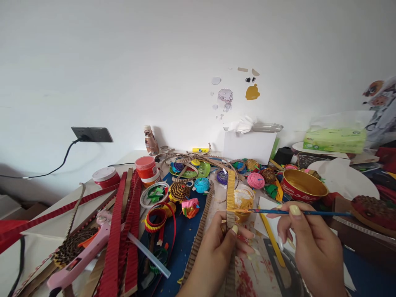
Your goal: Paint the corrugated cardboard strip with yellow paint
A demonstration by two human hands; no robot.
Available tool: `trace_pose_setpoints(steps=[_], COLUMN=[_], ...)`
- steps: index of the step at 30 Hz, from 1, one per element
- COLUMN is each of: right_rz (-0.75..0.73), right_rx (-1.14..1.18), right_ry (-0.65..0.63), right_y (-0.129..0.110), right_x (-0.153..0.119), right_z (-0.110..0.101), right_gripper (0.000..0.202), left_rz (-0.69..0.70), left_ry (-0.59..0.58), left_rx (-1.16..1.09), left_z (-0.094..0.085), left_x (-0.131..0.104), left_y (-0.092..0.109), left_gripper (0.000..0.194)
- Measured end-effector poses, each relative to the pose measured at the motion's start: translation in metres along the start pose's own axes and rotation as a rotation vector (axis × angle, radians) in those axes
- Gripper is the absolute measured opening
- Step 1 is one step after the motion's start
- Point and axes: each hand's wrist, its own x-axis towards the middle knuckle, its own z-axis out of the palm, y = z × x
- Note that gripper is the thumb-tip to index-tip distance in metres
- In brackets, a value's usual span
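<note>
My left hand (213,251) pinches a strip of corrugated cardboard (230,192), held upright with its upper part painted yellow-orange and its lower part bare brown. In my right hand (312,243) is a thin blue paintbrush (324,213), held level between thumb and fingers. The brush's orange-coated tip touches the strip just above my left fingers, near the edge of the painted part. Right behind the strip stands an open tub of yellow-orange paint (246,200). A yellow stick (272,241) lies on the table between my hands.
Red-painted cardboard strips (113,243) and a pink glue gun (83,251) with a clear glue stick lie at left. Small coiled cardboard pieces (179,192) are scattered in the middle. A gold-lined red bowl (305,185) and a tissue pack (335,138) stand at right.
</note>
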Motion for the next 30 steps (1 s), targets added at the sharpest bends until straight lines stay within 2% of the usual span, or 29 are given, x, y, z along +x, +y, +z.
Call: trace_pose_setpoints(steps=[8, 15, 30], right_rz=[-0.053, -0.028, -0.072], right_rx=[0.014, 0.113, 0.046], right_ry=[-0.042, 0.007, -0.020], right_y=[0.0036, 0.0042, 0.0060], right_x=[0.0001, -0.0037, -0.0029], right_z=[-0.0002, 0.0000, -0.0014], right_gripper=[0.021, 0.018, 0.018], left_rz=[0.000, 0.004, 0.007], left_ry=[-0.001, -0.006, -0.005], left_rx=[-0.003, -0.013, -0.006], left_z=[0.0013, -0.0005, 0.0006], left_x=[-0.0003, 0.0006, -0.0004], left_y=[-0.0005, -0.0009, -0.0023], left_gripper=[0.016, 0.011, 0.012])
